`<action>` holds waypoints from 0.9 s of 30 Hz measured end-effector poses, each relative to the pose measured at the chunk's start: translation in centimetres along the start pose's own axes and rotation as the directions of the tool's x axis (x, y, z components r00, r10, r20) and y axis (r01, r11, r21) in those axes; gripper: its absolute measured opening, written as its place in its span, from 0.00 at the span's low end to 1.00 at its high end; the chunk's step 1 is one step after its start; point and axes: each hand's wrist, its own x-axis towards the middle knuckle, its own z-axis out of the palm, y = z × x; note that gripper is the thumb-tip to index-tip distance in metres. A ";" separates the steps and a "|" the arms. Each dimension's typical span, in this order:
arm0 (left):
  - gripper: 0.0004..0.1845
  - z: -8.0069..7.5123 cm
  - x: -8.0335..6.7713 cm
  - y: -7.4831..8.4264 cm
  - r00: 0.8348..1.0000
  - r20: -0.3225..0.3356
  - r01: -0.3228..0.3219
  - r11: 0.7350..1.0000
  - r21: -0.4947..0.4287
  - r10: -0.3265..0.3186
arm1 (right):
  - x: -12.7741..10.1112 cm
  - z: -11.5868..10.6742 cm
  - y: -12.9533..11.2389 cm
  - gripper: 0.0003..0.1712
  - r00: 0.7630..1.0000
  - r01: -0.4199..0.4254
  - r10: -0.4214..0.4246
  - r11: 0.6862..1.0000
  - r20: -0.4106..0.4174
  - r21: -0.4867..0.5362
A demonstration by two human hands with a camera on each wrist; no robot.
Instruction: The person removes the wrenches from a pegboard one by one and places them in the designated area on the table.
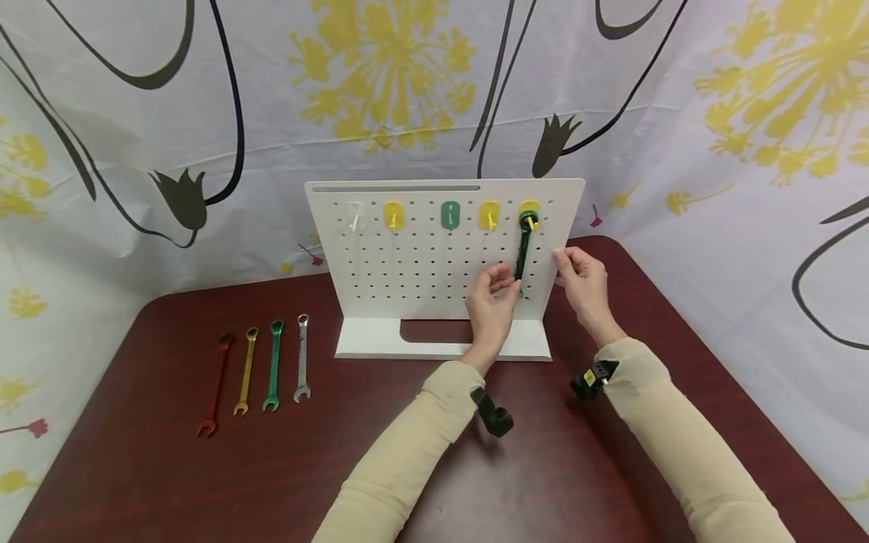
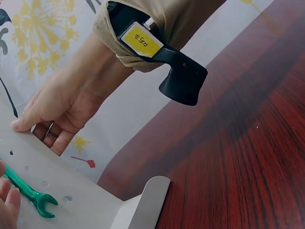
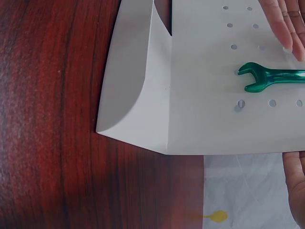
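Our left hand (image 1: pixel 490 302) pinches the lower end of the dark green wrench (image 1: pixel 523 247), which hangs from the rightmost hook on the pegboard (image 1: pixel 421 264). Our right hand (image 1: pixel 584 283) grips the board's right edge. The wrench looks stiff, light and smooth; its shank seems best to hold.

A dark green wrench (image 1: pixel 523 249) hung on the pegboard (image 1: pixel 434 256)'s far-right hook; the left hand (image 1: pixel 490 305) touched its lower end, the right hand (image 1: pixel 584 283) held the board's right edge.
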 end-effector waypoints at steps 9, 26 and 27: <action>0.14 0.5 0.1 -0.6 0.999 -0.034 -0.011 0.999 0.051 0.013 | 0.0 0.0 0.0 0.18 1.000 0.011 -0.011 1.000 0.000 -0.021; 0.13 1.8 0.4 -1.1 0.993 -0.081 -0.076 0.988 0.134 0.087 | 0.1 0.2 0.3 0.18 1.000 0.015 -0.015 1.000 -0.015 -0.006; 0.13 1.8 0.4 -1.2 0.992 -0.085 -0.079 0.986 0.148 0.092 | 0.1 0.2 0.3 0.17 1.000 0.016 -0.016 1.000 -0.014 -0.004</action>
